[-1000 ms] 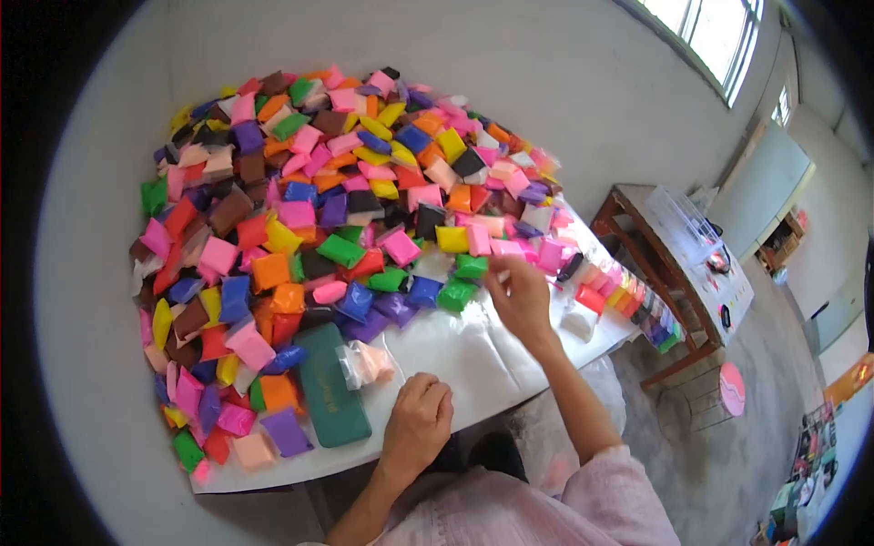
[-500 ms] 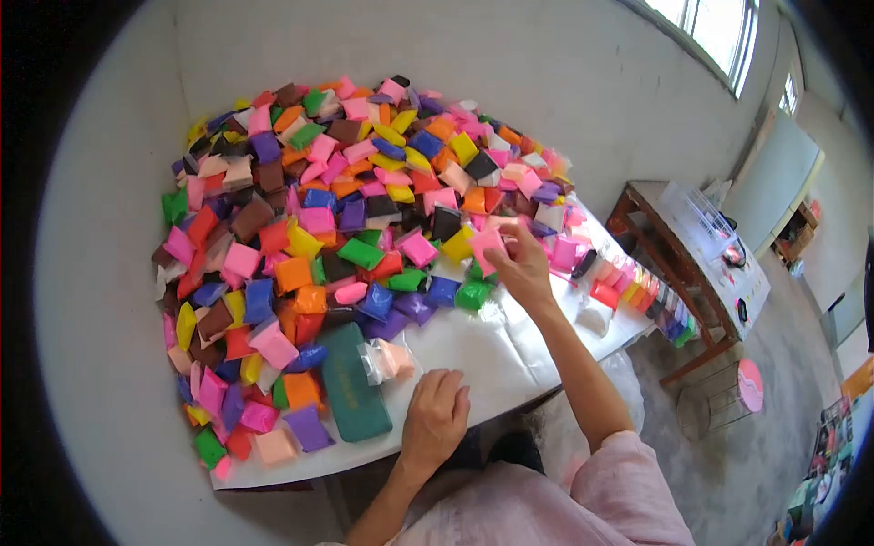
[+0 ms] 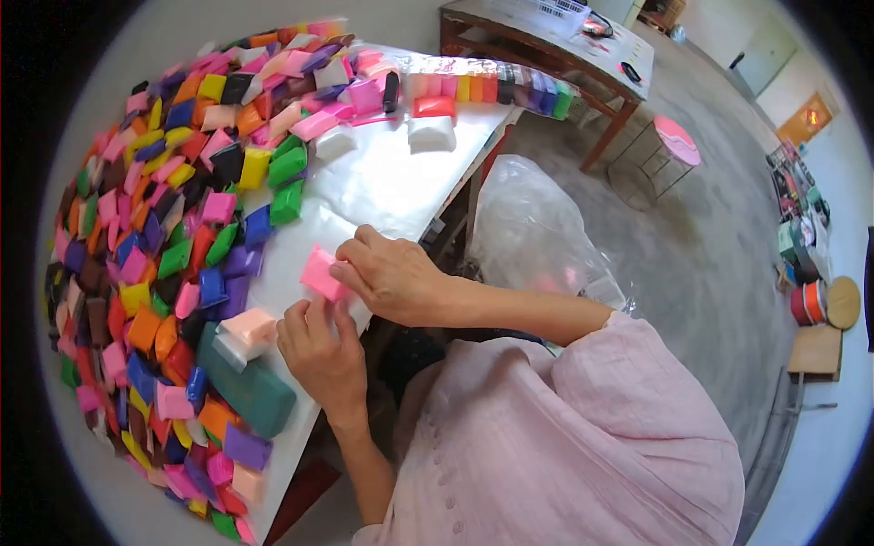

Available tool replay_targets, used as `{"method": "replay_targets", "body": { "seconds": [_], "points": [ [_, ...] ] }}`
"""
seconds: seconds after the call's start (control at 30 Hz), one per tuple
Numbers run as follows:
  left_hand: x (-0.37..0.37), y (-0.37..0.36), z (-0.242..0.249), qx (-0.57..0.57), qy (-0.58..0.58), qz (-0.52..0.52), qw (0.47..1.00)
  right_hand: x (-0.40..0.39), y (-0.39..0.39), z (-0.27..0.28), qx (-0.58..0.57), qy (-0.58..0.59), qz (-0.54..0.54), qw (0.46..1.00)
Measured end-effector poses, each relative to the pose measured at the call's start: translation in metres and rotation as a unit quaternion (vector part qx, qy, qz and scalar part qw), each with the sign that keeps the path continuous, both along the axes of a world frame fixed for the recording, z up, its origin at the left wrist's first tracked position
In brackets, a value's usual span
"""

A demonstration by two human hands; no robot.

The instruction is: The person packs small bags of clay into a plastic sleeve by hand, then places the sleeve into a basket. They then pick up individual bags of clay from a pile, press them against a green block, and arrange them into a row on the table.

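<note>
A pink packet [image 3: 321, 274] of soft clay-like stuff is pinched between the thumb and fingers of my right hand [image 3: 391, 278], over the white tabletop near its front edge. My left hand [image 3: 320, 350] is just below, fingers apart and tips close to the packet's lower edge. Beside its fingertips lies a peach packet in a clear wrapper [image 3: 249, 326], overlapping the end of a teal case [image 3: 244, 387]. Left of both hands spreads a large heap of coloured packets [image 3: 146, 323], with blue and purple ones at its near edge.
At the table's far end stands a row of coloured packets [image 3: 482, 84], with a red and white packet [image 3: 431, 123] before it. A clear plastic bag [image 3: 533, 214] hangs or stands by the table edge. Beyond are a wooden table [image 3: 546, 45] and a pink-topped stool [image 3: 675, 141].
My right hand has brought the pink packet from the heap back toward my body, close to my left hand. My left hand's fingers have spread. The view has turned right.
</note>
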State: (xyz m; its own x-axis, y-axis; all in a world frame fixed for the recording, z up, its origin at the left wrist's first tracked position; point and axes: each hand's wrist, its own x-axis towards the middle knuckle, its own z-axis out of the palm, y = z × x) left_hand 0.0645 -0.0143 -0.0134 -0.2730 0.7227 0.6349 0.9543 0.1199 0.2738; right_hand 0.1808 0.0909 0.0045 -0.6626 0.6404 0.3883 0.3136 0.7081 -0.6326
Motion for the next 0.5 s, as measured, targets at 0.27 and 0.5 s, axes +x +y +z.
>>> {"method": "replay_targets", "body": {
  "seconds": [0.27,0.5],
  "points": [
    [0.0,0.005,0.003,0.012,0.021,-0.005,1.0,0.015,0.003,-0.019,0.018,0.074,0.011,0.997],
    [0.003,0.008,0.002,-0.015,-0.015,-0.01,1.0,0.006,0.006,-0.019,0.123,0.022,-0.035,0.992]
  ]
}}
